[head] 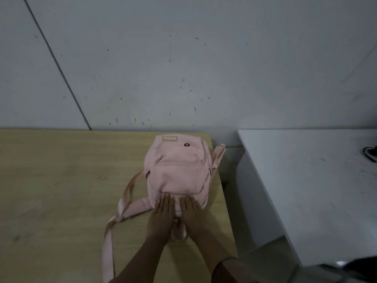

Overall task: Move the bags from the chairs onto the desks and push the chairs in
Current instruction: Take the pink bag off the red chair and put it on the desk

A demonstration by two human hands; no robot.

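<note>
Pink backpack (177, 172) lies on wooden desk (61, 180).

strap (107, 260): we lose its end past the bottom edge | label (169, 138): lettering too small for us to read | dark object (370, 153): cut by right edge, we cannot identify it | dark shape (361, 264): bottom-right corner, cropped and blurred

I see a pink backpack (177, 170) of soft matt cloth with woven fabric straps (122, 203), lying on a counter (61, 180) of pale wood-grain laminate with a dull, scuffed finish, beside a second counter (306, 180) of smooth matt white board, both against a speckled matt grey wall (183, 58).
</note>
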